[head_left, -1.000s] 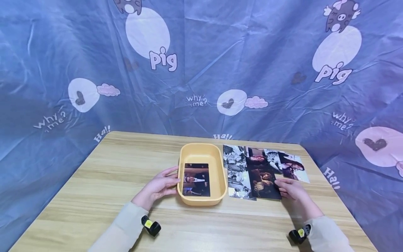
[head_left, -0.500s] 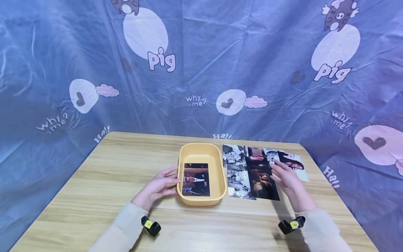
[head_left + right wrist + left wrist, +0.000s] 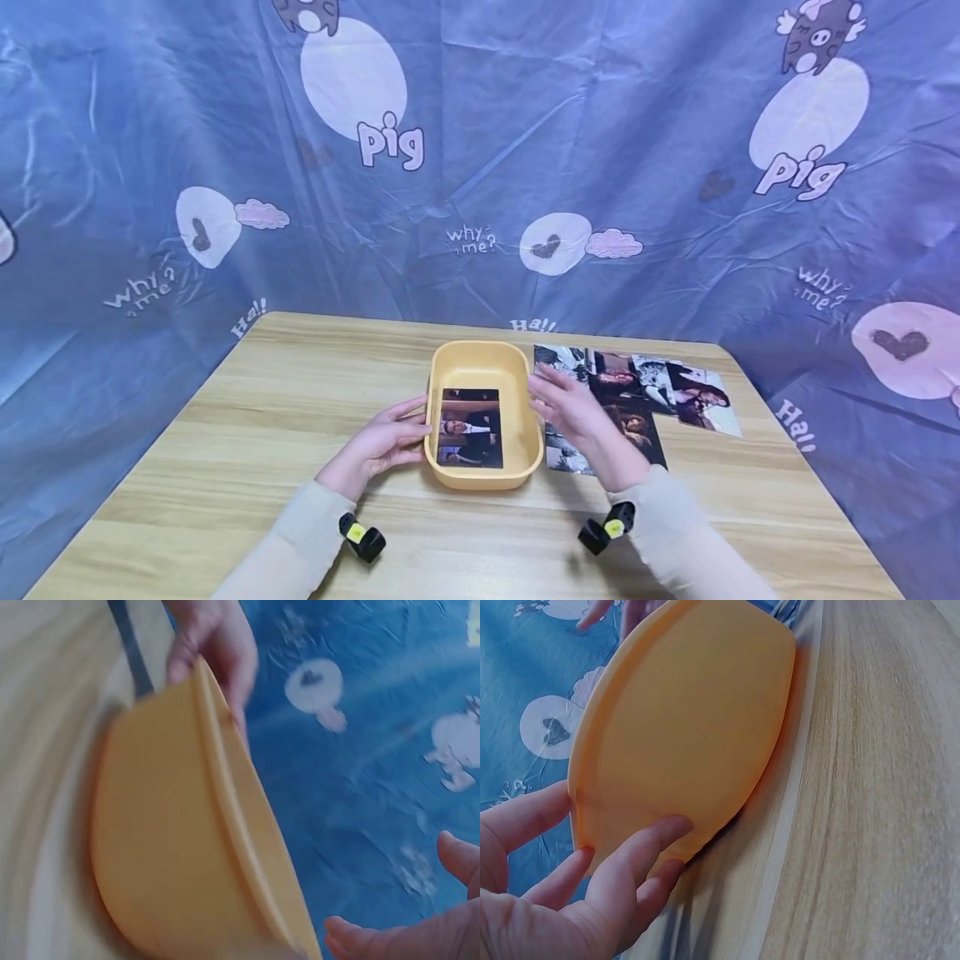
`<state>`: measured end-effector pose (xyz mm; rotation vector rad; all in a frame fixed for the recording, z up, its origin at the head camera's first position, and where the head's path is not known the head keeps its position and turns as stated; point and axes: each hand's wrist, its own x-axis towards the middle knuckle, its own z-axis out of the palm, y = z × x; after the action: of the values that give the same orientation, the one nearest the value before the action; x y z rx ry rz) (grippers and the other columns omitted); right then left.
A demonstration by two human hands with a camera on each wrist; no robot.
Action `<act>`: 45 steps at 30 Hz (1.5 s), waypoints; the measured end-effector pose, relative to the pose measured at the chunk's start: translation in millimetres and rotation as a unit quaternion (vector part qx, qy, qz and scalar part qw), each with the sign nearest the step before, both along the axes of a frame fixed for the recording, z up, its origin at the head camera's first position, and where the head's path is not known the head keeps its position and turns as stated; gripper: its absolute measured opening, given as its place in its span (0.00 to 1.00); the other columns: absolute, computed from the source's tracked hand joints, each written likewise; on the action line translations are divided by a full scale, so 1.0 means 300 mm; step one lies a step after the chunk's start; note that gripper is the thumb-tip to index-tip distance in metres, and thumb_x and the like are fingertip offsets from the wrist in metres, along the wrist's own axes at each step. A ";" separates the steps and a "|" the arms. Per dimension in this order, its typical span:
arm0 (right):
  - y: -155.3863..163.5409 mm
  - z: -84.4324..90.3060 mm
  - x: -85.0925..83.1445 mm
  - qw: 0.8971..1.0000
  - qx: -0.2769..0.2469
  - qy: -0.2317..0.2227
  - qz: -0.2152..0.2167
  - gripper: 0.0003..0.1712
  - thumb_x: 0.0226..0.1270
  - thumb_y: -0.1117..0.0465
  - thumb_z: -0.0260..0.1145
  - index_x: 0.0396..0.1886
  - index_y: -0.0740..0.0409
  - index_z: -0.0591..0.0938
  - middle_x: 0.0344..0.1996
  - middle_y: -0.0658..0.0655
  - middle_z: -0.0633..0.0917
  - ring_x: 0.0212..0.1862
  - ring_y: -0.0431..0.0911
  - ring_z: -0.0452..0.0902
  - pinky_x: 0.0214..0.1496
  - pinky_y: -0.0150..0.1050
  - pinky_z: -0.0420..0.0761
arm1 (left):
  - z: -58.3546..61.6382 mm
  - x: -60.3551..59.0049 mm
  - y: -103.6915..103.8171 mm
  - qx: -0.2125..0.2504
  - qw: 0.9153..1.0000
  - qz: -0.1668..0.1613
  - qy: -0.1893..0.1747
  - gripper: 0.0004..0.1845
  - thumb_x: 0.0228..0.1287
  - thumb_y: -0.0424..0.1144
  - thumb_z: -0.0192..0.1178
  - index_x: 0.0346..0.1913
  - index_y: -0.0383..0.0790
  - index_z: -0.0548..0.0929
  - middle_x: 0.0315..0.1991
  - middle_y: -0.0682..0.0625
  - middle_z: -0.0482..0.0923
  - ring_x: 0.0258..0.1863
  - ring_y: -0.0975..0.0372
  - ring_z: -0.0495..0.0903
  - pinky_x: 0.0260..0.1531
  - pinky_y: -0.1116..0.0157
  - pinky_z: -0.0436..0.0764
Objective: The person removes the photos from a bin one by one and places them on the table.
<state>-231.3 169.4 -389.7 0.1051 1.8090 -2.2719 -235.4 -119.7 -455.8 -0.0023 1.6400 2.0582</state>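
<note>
Wrist cameras: two small black boxes with yellow spots, one on each wrist, (image 3: 362, 537) and (image 3: 607, 532), sit nearest of all.
Left hand: the left hand (image 3: 377, 443) rests against the left wall of the yellow tub (image 3: 525, 417). The fingers are nearly straight and only touch the wall. They do not wrap round it.
Left wrist view: this view shows the fingers (image 3: 641, 851) pressed on the tub's outer side (image 3: 690, 727), which the head view hides. It also shows fingertips of the other hand past the far rim.
Right hand: the right hand (image 3: 573, 412) hangs open just above the right rim of the tub, fingers spread, holding nothing. Whether it touches the rim, I cannot tell.
Right wrist view: blurry. It shows the tub from its right side (image 3: 165, 847), with the left hand (image 3: 214, 645) at the far rim.
Tub: it stands in the middle of the wooden table (image 3: 247, 433), between the two hands.
Photo in tub: one dark photo (image 3: 470, 427) lies flat on the tub floor, at the 6 o'clock end.
Loose photos: a row of photos (image 3: 660, 392) lies on the table at 3 o'clock from the tub, overlapping each other.
Cloth: a blue cloth (image 3: 585, 133) hangs behind the table, at 12 o'clock.
Writing: the cloth says "pig", "why me?" and "Ha!!".
</note>
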 end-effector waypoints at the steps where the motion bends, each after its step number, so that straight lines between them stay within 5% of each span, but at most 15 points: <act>1: -0.025 -0.009 -0.001 1.000 -0.001 -0.002 0.006 0.38 0.72 0.69 0.51 0.75 0.70 0.45 0.74 0.72 0.51 0.74 0.64 0.49 0.78 0.52 0.55 | 0.000 0.000 0.000 0.000 1.000 0.001 0.000 0.38 0.64 0.26 0.55 0.75 0.36 0.53 0.72 0.30 0.54 0.62 0.45 0.73 0.45 0.57 0.87; 8: -0.131 -0.076 -0.008 0.999 0.028 -0.038 0.020 0.39 0.70 0.68 0.56 0.73 0.75 0.49 0.71 0.75 0.57 0.73 0.64 0.52 0.78 0.55 0.56 | -0.001 0.001 0.002 -0.002 1.000 0.002 0.001 0.38 0.64 0.26 0.55 0.75 0.36 0.53 0.72 0.30 0.54 0.64 0.44 0.71 0.47 0.55 0.86; 14: -0.162 -0.105 -0.011 0.996 0.035 -0.076 0.019 0.43 0.68 0.65 0.58 0.74 0.73 0.47 0.73 0.76 0.51 0.75 0.66 0.41 0.74 0.70 0.44 | -0.002 0.002 0.001 -0.003 1.000 0.001 0.001 0.38 0.63 0.26 0.55 0.75 0.36 0.53 0.72 0.31 0.53 0.65 0.43 0.69 0.49 0.54 0.85; 17: -0.176 -0.111 -0.012 0.995 0.029 -0.091 0.021 0.45 0.68 0.64 0.60 0.74 0.72 0.45 0.72 0.76 0.54 0.75 0.65 0.44 0.72 0.72 0.48 | -0.002 0.002 0.000 -0.001 1.000 0.000 0.002 0.38 0.63 0.26 0.55 0.75 0.36 0.53 0.72 0.31 0.53 0.65 0.43 0.70 0.48 0.55 0.86; 24: -0.196 -0.125 -0.014 0.994 0.044 -0.103 0.001 0.44 0.65 0.67 0.61 0.73 0.73 0.48 0.68 0.73 0.66 0.70 0.62 0.62 0.70 0.64 0.66 | -0.003 0.000 -0.006 0.008 1.000 -0.011 0.007 0.39 0.64 0.26 0.55 0.75 0.36 0.51 0.73 0.30 0.52 0.63 0.45 0.72 0.48 0.56 0.86; 28: -0.200 -0.129 -0.011 0.993 0.080 -0.085 -0.007 0.42 0.62 0.69 0.61 0.72 0.76 0.52 0.69 0.74 0.63 0.57 0.55 0.73 0.56 0.44 0.79 | -0.002 0.000 -0.008 0.011 1.000 -0.011 0.004 0.39 0.64 0.26 0.55 0.75 0.36 0.51 0.73 0.30 0.52 0.63 0.45 0.73 0.47 0.56 0.86; 32: -0.201 -0.133 -0.004 0.994 0.091 -0.056 -0.010 0.40 0.59 0.73 0.60 0.70 0.76 0.56 0.66 0.75 0.64 0.41 0.46 0.76 0.43 0.29 0.79 | 0.000 0.000 -0.007 0.015 1.000 -0.013 0.003 0.39 0.64 0.26 0.55 0.75 0.36 0.51 0.73 0.30 0.52 0.62 0.46 0.73 0.46 0.57 0.87; 36: -0.203 -0.136 0.004 0.998 0.055 -0.043 -0.001 0.39 0.58 0.77 0.57 0.71 0.72 0.59 0.56 0.70 0.71 0.34 0.39 0.74 0.37 0.26 0.77 | 0.001 0.001 -0.007 0.015 1.000 -0.014 0.004 0.39 0.64 0.26 0.55 0.75 0.36 0.51 0.73 0.30 0.52 0.62 0.46 0.74 0.44 0.59 0.87; 45: -0.209 -0.147 0.009 0.998 0.030 -0.046 0.021 0.46 0.52 0.83 0.55 0.73 0.57 0.59 0.41 0.57 0.79 0.33 0.41 0.77 0.27 0.26 0.73 | 0.003 0.006 -0.005 0.016 1.000 -0.018 0.007 0.39 0.64 0.26 0.55 0.75 0.35 0.50 0.73 0.30 0.51 0.63 0.45 0.72 0.46 0.58 0.87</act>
<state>-228.7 106.7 -433.8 0.1785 1.8155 -2.1480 -233.7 -121.2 -454.9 0.0524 1.6035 2.0620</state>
